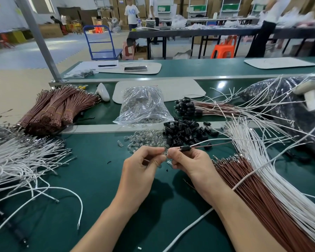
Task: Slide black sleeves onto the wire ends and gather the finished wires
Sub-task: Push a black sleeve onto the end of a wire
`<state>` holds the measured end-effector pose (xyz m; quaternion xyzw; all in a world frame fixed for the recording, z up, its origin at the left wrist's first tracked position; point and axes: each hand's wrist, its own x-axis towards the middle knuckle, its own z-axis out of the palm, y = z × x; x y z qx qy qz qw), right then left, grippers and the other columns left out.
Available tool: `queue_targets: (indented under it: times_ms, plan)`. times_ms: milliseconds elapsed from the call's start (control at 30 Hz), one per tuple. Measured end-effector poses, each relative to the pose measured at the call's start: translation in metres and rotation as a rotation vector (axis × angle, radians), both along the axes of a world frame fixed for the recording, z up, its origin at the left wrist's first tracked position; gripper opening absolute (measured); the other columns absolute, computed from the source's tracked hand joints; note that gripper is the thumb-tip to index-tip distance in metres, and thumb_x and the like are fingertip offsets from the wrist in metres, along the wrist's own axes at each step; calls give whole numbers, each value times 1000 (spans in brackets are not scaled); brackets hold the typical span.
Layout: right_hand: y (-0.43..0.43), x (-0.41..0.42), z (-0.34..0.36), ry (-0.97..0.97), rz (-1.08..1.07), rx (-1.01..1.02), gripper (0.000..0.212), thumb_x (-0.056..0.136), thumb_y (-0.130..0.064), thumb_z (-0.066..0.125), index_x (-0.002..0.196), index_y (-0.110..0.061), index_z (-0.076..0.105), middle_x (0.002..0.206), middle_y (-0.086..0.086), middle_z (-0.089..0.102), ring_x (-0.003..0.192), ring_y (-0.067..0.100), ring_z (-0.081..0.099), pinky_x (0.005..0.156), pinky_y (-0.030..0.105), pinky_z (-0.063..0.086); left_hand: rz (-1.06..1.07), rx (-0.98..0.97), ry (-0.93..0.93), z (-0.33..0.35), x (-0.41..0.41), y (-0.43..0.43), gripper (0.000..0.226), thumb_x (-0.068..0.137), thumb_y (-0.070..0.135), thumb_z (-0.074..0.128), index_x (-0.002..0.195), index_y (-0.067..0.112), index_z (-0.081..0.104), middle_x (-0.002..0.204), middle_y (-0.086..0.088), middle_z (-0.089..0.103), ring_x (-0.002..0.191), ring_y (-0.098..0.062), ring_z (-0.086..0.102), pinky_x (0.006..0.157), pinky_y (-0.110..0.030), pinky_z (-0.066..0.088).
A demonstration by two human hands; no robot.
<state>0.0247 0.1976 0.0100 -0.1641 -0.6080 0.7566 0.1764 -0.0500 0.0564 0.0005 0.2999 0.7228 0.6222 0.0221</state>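
My right hand (185,161) pinches a black sleeve (185,148) threaded on a white and a brown wire that run off to the right. My left hand (144,164) meets it fingertip to fingertip, its fingers curled around something small and clear that I cannot make out. Just beyond my hands lie a pile of loose black sleeves (185,131) and a heap of small clear parts (145,138). Finished wires with black sleeves (187,107) lie gathered farther back, right of centre. Loose brown wires (253,188) and white wires (273,160) fan out at my right.
Bundled brown wires (58,110) sit at the back left and loose white wires (16,160) at the left. A clear plastic bag (144,106) stands mid-table and a dark bag (289,110) at the right. The green table (98,179) shows between them. People stand in the background.
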Motion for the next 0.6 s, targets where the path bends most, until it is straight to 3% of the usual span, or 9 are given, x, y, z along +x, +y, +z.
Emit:
queue_targets:
  times_ms: [233,367,500,600]
  plan:
    - [-1,0,1,-1,14,-18,26,67,-39,81,80,-17,81,71,-1,71,66,8,64,65,18,54,-20,12,45,0,2,2,21,90,10,74,100,29,73,93,15,75,88,-6,70,79,-19,53]
    - [3,-1,0,8,39,-66,34,62,-47,85,82,-19,82,72,1,70,66,9,63,68,21,54,-25,-28,230,2,1,2,28,91,15,73,104,39,68,96,17,70,88,-7,67,75,-11,46]
    - [5,-1,-1,17,85,-99,35,64,-45,89,82,-16,82,78,3,73,67,9,63,67,20,54,9,-100,379,-1,-2,-1,20,91,30,66,111,26,72,98,17,65,81,-12,64,72,-24,51]
    - [4,-1,0,13,106,-105,28,68,-40,85,81,-16,82,78,3,73,65,8,63,65,20,54,20,-89,403,-2,-4,-2,22,90,30,67,108,20,75,95,17,66,80,-6,64,72,-21,51]
